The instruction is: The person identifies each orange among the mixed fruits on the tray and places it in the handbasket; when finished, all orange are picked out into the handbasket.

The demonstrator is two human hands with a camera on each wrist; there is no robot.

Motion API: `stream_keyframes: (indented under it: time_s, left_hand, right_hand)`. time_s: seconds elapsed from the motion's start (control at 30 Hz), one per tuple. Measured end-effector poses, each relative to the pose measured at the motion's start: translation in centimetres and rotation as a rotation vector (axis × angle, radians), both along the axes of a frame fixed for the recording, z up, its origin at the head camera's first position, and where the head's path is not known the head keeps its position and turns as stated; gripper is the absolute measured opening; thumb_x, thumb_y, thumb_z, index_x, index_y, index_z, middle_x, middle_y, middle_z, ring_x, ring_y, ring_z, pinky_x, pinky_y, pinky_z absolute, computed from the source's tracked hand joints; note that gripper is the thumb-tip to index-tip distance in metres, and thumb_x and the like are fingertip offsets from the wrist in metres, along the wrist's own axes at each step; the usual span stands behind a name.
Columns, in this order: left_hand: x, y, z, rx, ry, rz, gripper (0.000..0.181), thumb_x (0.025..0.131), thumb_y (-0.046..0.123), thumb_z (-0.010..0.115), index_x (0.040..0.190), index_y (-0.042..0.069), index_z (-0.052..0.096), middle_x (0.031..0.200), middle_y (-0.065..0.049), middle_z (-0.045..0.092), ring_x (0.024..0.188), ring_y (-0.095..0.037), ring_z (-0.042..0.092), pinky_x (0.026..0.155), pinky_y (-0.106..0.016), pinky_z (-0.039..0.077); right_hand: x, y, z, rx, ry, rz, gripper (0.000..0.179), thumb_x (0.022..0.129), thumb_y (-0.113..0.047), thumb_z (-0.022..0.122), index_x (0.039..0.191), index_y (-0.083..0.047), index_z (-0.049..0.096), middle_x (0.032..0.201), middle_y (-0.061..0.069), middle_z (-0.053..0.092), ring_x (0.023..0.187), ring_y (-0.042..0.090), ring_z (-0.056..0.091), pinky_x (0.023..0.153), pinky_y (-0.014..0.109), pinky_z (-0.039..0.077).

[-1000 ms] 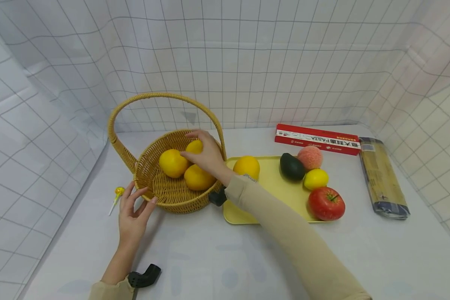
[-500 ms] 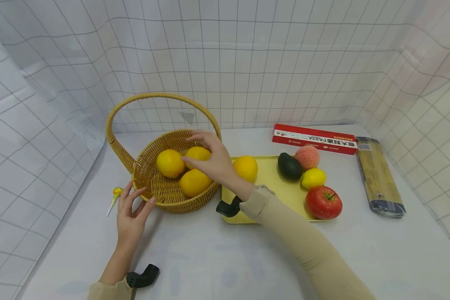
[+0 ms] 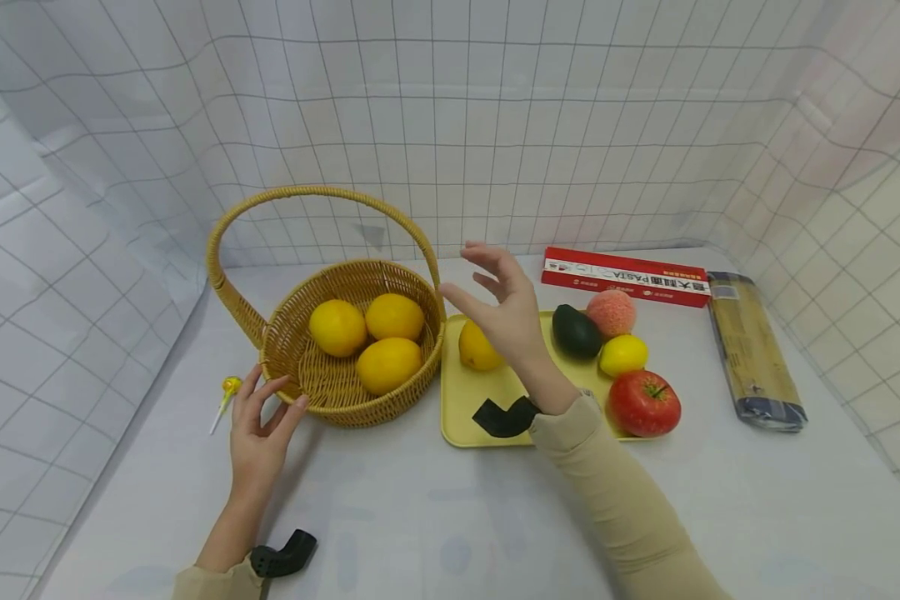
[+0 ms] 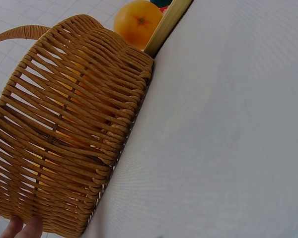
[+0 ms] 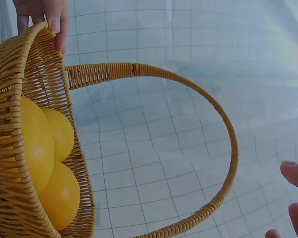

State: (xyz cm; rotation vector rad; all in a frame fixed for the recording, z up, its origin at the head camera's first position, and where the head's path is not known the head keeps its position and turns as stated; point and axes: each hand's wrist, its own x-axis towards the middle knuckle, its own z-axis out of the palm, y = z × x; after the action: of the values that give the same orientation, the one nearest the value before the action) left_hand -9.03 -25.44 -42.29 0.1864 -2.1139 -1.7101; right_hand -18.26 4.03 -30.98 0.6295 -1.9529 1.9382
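A wicker basket (image 3: 360,408) with a tall arched handle stands at left, holding three round yellow-orange fruits (image 3: 390,367). My left hand (image 3: 258,446) grips the basket's near-left rim; its fingertips (image 4: 27,229) show at the wicker in the left wrist view. My right hand (image 3: 512,321) is raised over a yellow tray (image 3: 465,421), just right of the basket. Its fingers are spread and loosely bent, with nothing between them. An orange (image 3: 478,346) on the tray lies partly hidden behind that hand.
Also on the tray are an avocado (image 3: 576,332), a pink bumpy ball-shaped fruit (image 3: 612,313), a lemon (image 3: 624,356) and a red apple (image 3: 645,404). A red pasta box (image 3: 626,277) and a long packet (image 3: 756,350) lie behind and right. A lollipop (image 3: 227,396) lies left of the basket.
My right hand has lifted out of the basket, leaving a yellow-orange fruit there, and moved right over the tray. My left hand has stayed at the rim.
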Motion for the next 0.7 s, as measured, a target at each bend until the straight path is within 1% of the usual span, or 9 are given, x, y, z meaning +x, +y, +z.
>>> stream_keyframes:
  time_s: [0.17, 0.27, 0.4, 0.5, 0.57, 0.7]
  left_hand:
    - [-0.1, 0.0, 0.0, 0.013, 0.011, -0.007, 0.037, 0.085, 0.0, 0.067, 0.118, -0.009, 0.054, 0.15, -0.003, 0.022, 0.138, -0.024, 0.022, 0.094, -0.016, 0.041]
    - [-0.1, 0.0, -0.1, 0.008, 0.012, -0.007, 0.037, 0.085, 0.0, 0.067, 0.119, -0.009, 0.054, 0.15, -0.003, 0.022, 0.138, -0.024, 0.022, 0.094, -0.016, 0.041]
    - [0.0, 0.1, -0.1, 0.004, 0.017, -0.006, 0.037, 0.085, 0.0, 0.066, 0.119, -0.009, 0.054, 0.15, -0.002, 0.023, 0.138, -0.024, 0.022, 0.094, -0.014, 0.041]
    - [0.0, 0.0, -0.1, 0.0, 0.023, -0.007, 0.037, 0.085, 0.0, 0.066, 0.119, -0.009, 0.054, 0.15, -0.002, 0.023, 0.137, -0.024, 0.023, 0.094, -0.014, 0.042]
    - [0.0, 0.1, -0.1, 0.002, 0.025, -0.009, 0.037, 0.085, -0.001, 0.066, 0.119, -0.009, 0.054, 0.15, -0.002, 0.023, 0.137, -0.024, 0.023, 0.094, -0.014, 0.042]
    - [0.0, 0.1, 0.0, 0.01, 0.028, -0.012, 0.036, 0.085, -0.001, 0.066, 0.118, -0.009, 0.054, 0.15, -0.002, 0.023, 0.137, -0.024, 0.023, 0.095, -0.016, 0.042]
  right_hand:
    - [-0.3, 1.1, -0.9, -0.062, -0.053, -0.042, 0.049, 0.081, -0.001, 0.071, 0.125, 0.003, 0.05, 0.128, 0.014, 0.052, 0.119, 0.02, 0.049, 0.103, 0.036, 0.04]
    - [-0.4, 1.6, -1.6, -0.074, -0.08, -0.067, 0.05, 0.082, -0.002, 0.071, 0.126, 0.002, 0.049, 0.128, 0.014, 0.051, 0.12, 0.024, 0.048, 0.104, 0.037, 0.039]
    - [-0.6, 2.0, -2.5, -0.058, -0.116, -0.096, 0.049, 0.083, -0.006, 0.071, 0.125, 0.0, 0.05, 0.127, 0.01, 0.052, 0.12, 0.023, 0.048, 0.104, 0.033, 0.04]
    - [-0.8, 2.2, -3.2, -0.052, -0.128, -0.107, 0.049, 0.082, -0.008, 0.073, 0.125, -0.001, 0.05, 0.125, 0.01, 0.053, 0.118, 0.022, 0.049, 0.103, 0.033, 0.04]
    - [-1.0, 2.4, -3.7, -0.056, -0.136, -0.107, 0.049, 0.082, -0.007, 0.073, 0.124, 0.0, 0.05, 0.125, 0.011, 0.053, 0.118, 0.022, 0.049, 0.103, 0.035, 0.04]
    - [-1.6, 2.6, -4.9, -0.083, -0.174, -0.086, 0.05, 0.082, -0.006, 0.072, 0.126, 0.002, 0.049, 0.127, 0.014, 0.052, 0.119, 0.025, 0.048, 0.105, 0.04, 0.038]
